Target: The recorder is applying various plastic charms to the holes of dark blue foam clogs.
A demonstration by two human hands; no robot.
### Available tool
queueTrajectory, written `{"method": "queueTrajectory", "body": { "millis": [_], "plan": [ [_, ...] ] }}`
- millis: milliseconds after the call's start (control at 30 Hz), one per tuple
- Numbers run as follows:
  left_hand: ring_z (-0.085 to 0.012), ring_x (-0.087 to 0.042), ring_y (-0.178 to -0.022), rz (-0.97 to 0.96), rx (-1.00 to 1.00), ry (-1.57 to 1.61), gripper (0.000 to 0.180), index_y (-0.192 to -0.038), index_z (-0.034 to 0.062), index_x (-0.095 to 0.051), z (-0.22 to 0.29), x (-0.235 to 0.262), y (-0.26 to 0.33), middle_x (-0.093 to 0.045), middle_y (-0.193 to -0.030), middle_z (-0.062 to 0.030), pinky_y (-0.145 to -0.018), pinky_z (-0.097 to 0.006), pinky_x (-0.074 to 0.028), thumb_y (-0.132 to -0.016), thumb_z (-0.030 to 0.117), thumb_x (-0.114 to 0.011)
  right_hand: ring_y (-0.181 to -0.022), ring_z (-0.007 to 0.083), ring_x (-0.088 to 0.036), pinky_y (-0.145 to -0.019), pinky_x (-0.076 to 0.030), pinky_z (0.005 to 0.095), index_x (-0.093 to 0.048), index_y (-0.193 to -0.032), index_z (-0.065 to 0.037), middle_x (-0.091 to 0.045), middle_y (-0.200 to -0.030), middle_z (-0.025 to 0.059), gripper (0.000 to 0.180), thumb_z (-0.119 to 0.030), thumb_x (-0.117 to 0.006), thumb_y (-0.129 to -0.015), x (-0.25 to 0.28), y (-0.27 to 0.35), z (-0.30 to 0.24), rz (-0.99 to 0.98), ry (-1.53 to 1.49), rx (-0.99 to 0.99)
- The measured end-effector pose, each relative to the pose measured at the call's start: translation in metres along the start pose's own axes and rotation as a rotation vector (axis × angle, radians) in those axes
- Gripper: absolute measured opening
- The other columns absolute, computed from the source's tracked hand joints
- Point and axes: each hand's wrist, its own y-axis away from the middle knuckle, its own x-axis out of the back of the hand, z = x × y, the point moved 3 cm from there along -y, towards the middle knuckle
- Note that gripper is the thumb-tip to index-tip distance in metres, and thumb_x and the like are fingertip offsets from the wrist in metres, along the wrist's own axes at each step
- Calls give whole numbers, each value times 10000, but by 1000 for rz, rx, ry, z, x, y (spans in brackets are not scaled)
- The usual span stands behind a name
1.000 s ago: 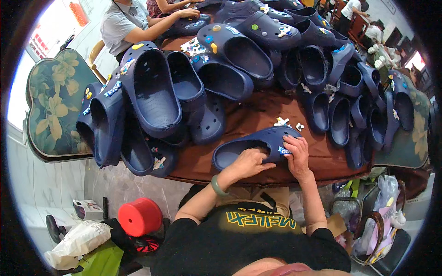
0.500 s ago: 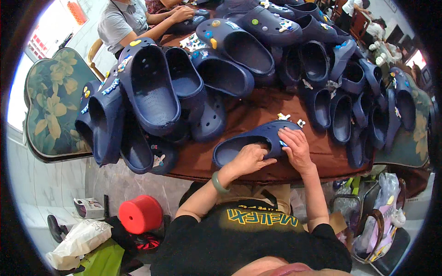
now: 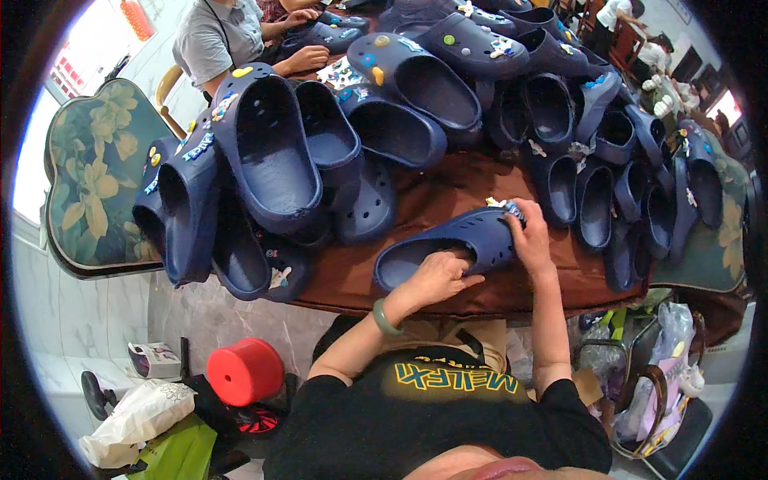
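Observation:
A navy blue clog lies on its side on the brown tablecloth close to the table's near edge. My left hand, with a green bangle on the wrist, holds the clog at its opening, fingers partly inside. My right hand rests on the clog's toe end, fingertips pressed on small coloured charms there.
Many more navy clogs are piled across the table, several bearing coloured charms. Another person in a grey shirt handles clogs at the far left. A floral cushion stands at left. On the floor are a red stool and bags.
My right hand has shifted along the clog's toe toward the charms. My left hand has stayed at the clog's opening. The person at the far side has moved their hands over the clogs.

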Motion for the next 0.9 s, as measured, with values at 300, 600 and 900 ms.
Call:
{"method": "queueTrajectory", "body": {
  "millis": [300,600,900],
  "plan": [
    [-417,-510,-564,48,-80,-3,536,-551,-1,-495,4,-1,-2,-482,-567,-211,-523,-475,-399,-845,400,-694,-1031,279,-607,-910,-460,344,-608,-1148,-1,-631,-1101,142,313,-145,-665,-876,17,4,85,-8,17,-320],
    [-408,-562,-639,-59,-79,-63,465,-576,5,-525,9,9,14,-537,-624,-196,-561,-478,-432,-838,345,-703,-1332,360,-345,-1111,-291,417,-433,-1369,-33,-395,-1417,173,560,-205,-641,-879,6,25,79,-222,208,29],
    [-385,-519,-595,-99,-79,-11,478,-555,7,-461,9,34,37,-500,-606,-170,-535,-448,-398,-802,293,-755,-1353,424,-273,-1117,-230,506,-300,-1459,-33,-277,-1476,249,998,-541,-743,-724,-31,-1,64,-274,336,109]
  ]
}}
